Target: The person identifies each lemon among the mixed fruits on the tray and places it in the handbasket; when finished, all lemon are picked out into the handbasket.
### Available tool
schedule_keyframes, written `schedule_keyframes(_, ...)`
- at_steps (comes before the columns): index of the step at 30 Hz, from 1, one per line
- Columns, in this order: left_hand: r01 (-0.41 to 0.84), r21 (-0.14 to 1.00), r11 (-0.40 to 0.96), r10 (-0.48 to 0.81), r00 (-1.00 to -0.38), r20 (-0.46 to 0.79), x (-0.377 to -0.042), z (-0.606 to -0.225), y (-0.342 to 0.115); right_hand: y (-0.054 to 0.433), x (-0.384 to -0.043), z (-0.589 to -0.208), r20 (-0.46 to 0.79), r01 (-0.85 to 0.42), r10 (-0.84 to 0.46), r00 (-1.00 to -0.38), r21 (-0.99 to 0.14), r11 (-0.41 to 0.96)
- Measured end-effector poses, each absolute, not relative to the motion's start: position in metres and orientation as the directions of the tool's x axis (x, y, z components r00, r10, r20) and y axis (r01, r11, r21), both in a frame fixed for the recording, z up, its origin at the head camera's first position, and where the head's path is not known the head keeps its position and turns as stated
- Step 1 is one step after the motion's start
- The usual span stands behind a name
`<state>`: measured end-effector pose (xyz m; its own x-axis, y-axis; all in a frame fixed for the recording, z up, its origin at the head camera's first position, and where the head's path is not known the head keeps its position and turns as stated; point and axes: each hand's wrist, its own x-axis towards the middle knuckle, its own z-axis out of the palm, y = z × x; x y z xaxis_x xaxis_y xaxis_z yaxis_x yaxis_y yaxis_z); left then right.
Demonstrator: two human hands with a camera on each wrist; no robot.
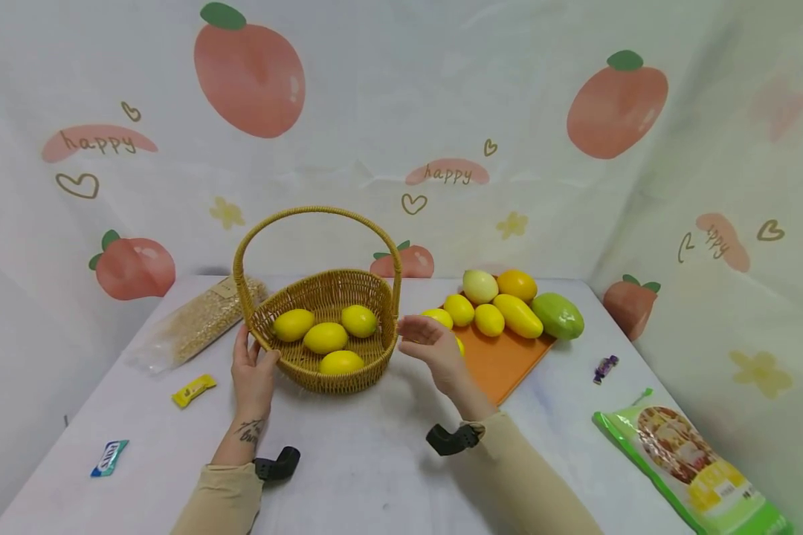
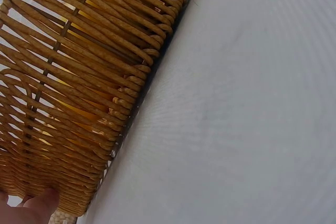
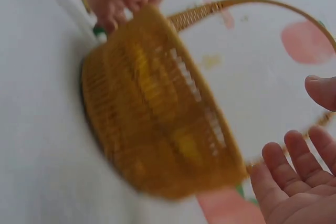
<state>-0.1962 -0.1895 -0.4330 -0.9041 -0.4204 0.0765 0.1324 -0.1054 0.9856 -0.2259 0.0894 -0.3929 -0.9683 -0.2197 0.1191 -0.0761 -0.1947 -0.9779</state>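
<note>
A woven wicker basket (image 1: 334, 383) with a tall arched handle stands upright on the white table, several yellow lemons (image 1: 326, 338) inside it. At its left side my left hand (image 1: 253, 375) holds the rim, thumb toward the inside and fingers on the outer wall. The left wrist view shows the woven wall (image 2: 79, 77) close up, with fingertips (image 2: 44, 200) against it at the lower left. My right hand (image 1: 435, 351) is beside the basket's right side, fingers extended and holding nothing. In the right wrist view its fingers (image 3: 294, 166) are spread near the handle's base; contact is unclear.
Right of the basket, an orange board (image 1: 508, 364) bears several yellow fruits, an orange one (image 1: 517, 284) and a green one (image 1: 558, 316). A bag of grains (image 1: 204, 327) lies behind left. Small wrapped candies (image 1: 194, 390) and a green snack bag (image 1: 692, 464) lie toward the sides.
</note>
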Motion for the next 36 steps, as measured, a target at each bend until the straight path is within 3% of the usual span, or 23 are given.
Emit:
schedule_keyframes(6,0.135,0.984,-0.116,-0.421,-0.904,0.075,-0.196,-0.432,-0.189,0.139,-0.228,-0.400,0.113,-0.102,-0.056,-0.992,-0.979,-0.176)
schedule_keyframes(18,0.124,0.987,-0.100,-0.417,-0.906,0.071,-0.195,-0.434,-0.190,0.204,-0.274,-0.406,0.090,-0.097,0.185,-0.979,-0.995,-0.025)
schedule_keyframes(29,0.122,0.988,-0.093,-0.415,-0.907,0.073,-0.195,-0.433,-0.188,0.219,-0.295,-0.423,0.039,-0.039,0.229,-0.973,-0.999,0.005)
schedule_keyframes(36,0.155,0.981,-0.113,-0.425,-0.901,0.094,-0.194,-0.433,-0.189,0.218,-0.301,-0.430,0.024,0.008,0.174,-0.984,-0.983,0.183)
